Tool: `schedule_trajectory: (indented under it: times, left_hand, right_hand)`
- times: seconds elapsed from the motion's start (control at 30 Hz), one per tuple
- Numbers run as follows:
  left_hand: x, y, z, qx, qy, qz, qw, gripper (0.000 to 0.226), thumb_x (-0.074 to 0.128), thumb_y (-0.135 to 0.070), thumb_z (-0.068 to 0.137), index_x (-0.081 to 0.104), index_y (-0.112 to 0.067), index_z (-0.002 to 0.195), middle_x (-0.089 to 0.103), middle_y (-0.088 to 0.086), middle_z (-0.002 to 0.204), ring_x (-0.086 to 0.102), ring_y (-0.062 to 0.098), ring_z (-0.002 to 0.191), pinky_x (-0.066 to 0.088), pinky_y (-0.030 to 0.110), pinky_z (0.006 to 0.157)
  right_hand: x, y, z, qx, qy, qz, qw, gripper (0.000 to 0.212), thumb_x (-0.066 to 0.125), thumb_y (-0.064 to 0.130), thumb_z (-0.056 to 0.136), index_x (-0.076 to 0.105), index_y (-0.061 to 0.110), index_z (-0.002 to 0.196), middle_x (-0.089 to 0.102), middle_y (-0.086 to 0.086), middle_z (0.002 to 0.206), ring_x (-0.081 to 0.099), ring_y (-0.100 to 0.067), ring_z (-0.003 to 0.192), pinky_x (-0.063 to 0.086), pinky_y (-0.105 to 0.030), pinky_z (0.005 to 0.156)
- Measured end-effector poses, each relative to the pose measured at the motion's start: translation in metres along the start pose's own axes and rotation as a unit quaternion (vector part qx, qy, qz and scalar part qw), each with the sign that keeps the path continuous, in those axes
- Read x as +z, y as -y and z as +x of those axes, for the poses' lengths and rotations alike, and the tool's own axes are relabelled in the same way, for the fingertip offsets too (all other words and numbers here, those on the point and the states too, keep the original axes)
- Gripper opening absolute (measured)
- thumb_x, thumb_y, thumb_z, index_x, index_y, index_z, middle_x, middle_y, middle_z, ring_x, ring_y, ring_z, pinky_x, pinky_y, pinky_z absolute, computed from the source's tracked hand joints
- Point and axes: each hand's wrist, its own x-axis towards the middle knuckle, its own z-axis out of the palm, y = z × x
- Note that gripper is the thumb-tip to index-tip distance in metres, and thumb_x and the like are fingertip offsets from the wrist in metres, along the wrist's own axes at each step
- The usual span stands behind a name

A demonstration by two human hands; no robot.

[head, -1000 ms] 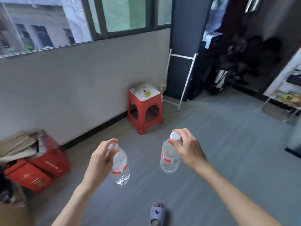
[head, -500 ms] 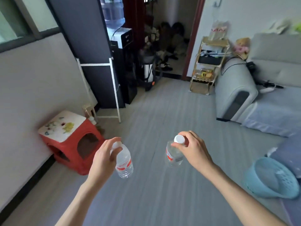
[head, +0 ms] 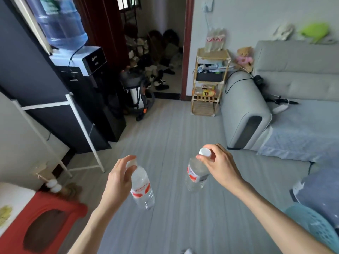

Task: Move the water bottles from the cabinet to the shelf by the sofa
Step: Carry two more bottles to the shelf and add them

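Left hand: the left hand (head: pixel 117 182), in the lower middle of the frame, has its fingers (head: pixel 128 159) curled round the neck and cap of the left bottle (head: pixel 142 189), grasping it from above.
Left bottle: clear, with a red and white label, hanging tilted below the hand over the grey floor (head: pixel 165 134).
Right hand: the right hand (head: pixel 220 165), just right of centre, pinches the white cap of the right bottle (head: pixel 195 176) with its fingertips; the grasp is on the cap alone.
Right bottle: clear with a red label, hanging nearly upright under the hand, apart from the left bottle.
Shelf: a small wooden shelf (head: pixel 211 81) stands in the upper middle of the frame, between the doorway and the arm of the grey sofa (head: pixel 275 92), just beside it. More bottles (head: pixel 215 40) stand on its top tier; the lower tiers hold mixed items too blurred to name.
Upper left: a water dispenser (head: pixel 86 66) with a blue jug (head: pixel 60 21) on top, against a dark panel.
Lower left: a red stool (head: pixel 45 220) with a white top.
Lower right: part of a light blue basket (head: pixel 315 222) at the frame edge.
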Motion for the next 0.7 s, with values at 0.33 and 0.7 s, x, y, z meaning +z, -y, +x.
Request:
schedule_trajectory:
  times: [0.33, 0.7]
  left_hand:
    - [0.086, -0.022, 0.224, -0.002, 0.0, -0.062, 0.998, 0.024, 0.047, -0.011, 0.092, 0.054, -0.017, 0.114, 0.059, 0.001, 0.1, 0.056, 0.003, 0.086, 0.038, 0.012, 0.069]
    - [0.174, -0.023, 0.505, 0.031, 0.066, -0.075, 0.995, 0.025, 0.047, -0.011, 0.092, 0.054, -0.016, 0.115, 0.058, 0.001, 0.104, 0.054, 0.015, 0.094, 0.041, 0.03, 0.082]
  right_hand:
    - [0.01, -0.052, 0.229, 0.036, -0.04, 0.026, 0.998, 0.028, 0.07, 0.028, 0.077, 0.063, 0.009, 0.096, 0.062, -0.004, 0.095, 0.053, -0.016, 0.08, 0.035, -0.019, 0.075]
    - [0.031, -0.108, 0.486, 0.064, -0.043, -0.014, 0.997, 0.029, 0.066, 0.027, 0.081, 0.06, 0.009, 0.103, 0.058, -0.003, 0.097, 0.049, -0.015, 0.08, 0.031, -0.016, 0.072]
